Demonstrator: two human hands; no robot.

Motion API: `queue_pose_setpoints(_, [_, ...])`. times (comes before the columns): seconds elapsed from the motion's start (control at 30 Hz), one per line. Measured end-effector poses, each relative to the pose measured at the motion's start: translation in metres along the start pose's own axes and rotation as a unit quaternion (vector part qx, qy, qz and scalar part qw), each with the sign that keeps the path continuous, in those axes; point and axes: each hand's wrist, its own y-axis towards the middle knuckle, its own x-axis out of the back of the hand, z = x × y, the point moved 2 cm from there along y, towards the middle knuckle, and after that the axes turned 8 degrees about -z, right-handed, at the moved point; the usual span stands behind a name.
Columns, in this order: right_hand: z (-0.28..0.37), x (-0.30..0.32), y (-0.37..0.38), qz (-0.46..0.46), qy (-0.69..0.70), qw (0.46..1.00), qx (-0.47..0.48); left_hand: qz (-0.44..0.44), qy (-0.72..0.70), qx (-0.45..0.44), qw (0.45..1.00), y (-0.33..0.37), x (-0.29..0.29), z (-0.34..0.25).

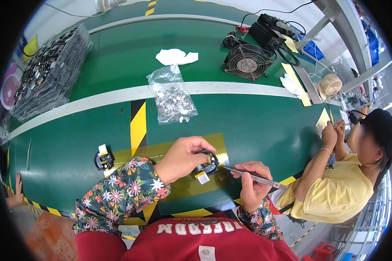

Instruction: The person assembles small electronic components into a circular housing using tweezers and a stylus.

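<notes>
My left hand [184,159] grips a round black electronic housing [212,164] at its edge, over a yellow translucent mat [174,185]. A small white pouch-shaped part with a yellow strip [202,177] hangs off the housing's near side. In my right hand [253,185] are metal tweezers [259,179], held between thumb and fingers. The tweezer tips point left and stop just short of the housing. Left of my left sleeve lies a similar round black housing [103,161] with a white part at its top.
Beyond my hands lies a clear bag of small parts [174,100], with white paper [176,56] behind it. Stacked clear trays [52,71] stand far left. A black fan [248,61] sits far right. A person in yellow [335,187] works at my right; another hand [16,193] shows far left.
</notes>
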Motion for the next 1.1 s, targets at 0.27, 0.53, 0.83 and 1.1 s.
queue_pose_setpoints(0.27, [-0.001, 0.0, -0.002, -0.026, 0.014, 0.999, -0.044, 0.003, 0.026, 0.038, 0.999, 0.002, 0.0, -0.003])
queue_pose_setpoints(0.53, [-0.008, -0.001, 0.002, -0.043, 0.071, 0.995, -0.05, 0.019, 0.03, 0.016, 0.999, 0.0, 0.0, -0.004])
queue_pose_setpoints(0.83, [0.002, -0.022, 0.008, 0.076, -0.023, 0.984, -0.159, 0.036, 0.047, -0.087, 0.994, -0.007, -0.009, -0.011])
queue_pose_setpoints(1.1, [-0.015, 0.027, 0.026, -0.009, -0.088, 0.983, -0.16, -0.062, 0.371, -0.24, 0.895, -0.065, 0.033, -0.05])
